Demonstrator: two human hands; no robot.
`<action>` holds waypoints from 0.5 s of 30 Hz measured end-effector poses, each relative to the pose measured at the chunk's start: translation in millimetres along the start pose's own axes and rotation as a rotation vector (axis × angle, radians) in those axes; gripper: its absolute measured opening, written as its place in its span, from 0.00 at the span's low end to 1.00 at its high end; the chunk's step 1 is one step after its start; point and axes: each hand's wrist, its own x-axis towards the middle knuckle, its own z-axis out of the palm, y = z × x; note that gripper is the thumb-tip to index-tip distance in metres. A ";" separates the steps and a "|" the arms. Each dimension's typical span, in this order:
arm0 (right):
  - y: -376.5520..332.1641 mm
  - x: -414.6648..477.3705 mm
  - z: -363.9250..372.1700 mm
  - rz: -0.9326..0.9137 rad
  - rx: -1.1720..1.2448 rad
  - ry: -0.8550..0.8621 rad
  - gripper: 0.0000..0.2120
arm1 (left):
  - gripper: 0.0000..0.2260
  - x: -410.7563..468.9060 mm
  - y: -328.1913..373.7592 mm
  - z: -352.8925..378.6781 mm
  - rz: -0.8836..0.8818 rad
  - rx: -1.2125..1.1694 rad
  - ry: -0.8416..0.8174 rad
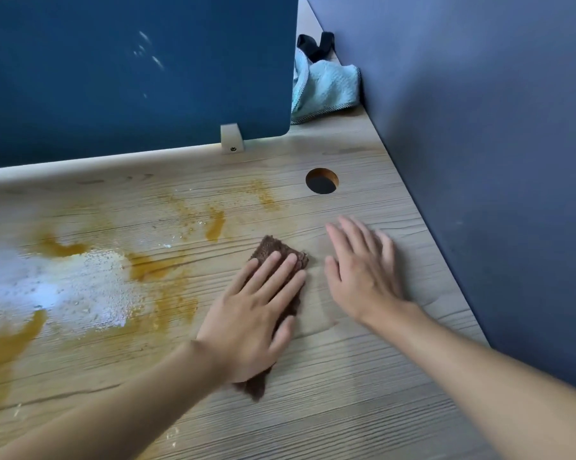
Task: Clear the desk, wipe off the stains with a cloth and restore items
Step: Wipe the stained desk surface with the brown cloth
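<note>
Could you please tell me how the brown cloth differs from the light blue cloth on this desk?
The brown cloth is dark and lies flat; the light blue cloth is pale and crumpled. The left hand presses the brown cloth near the stains, while the light blue cloth sits untouched in the far corner, partly behind the panel. Both rest on the desk.

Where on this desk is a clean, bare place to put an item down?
The desk is bare between the hole and the wall, and on the near side, right of the cloth. Stains and foam cover the left half. The left hand on the cloth and the right hand fill the middle.
</note>
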 end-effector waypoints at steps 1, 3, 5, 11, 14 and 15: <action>2.7 6.7 3.0 -0.004 -0.028 -0.040 0.30 | 0.29 0.7 -9.1 -0.3 0.048 -0.006 -0.028; 5.8 11.7 10.6 -0.015 -0.068 -0.080 0.31 | 0.30 20.3 -32.1 -2.4 -0.038 0.004 0.006; 6.2 10.4 13.1 -0.014 -0.067 -0.053 0.30 | 0.30 46.3 -49.6 -7.8 -0.292 0.007 0.068; 5.9 12.1 12.0 -0.022 -0.070 -0.042 0.29 | 0.30 25.1 -11.9 -1.4 -0.160 0.003 0.084; 6.2 9.7 13.2 -0.027 -0.084 -0.054 0.29 | 0.30 24.2 -22.8 0.5 -0.007 -0.016 0.023; 6.8 10.3 12.8 -0.027 -0.084 -0.053 0.29 | 0.30 35.6 -30.8 -1.5 -0.051 -0.004 0.049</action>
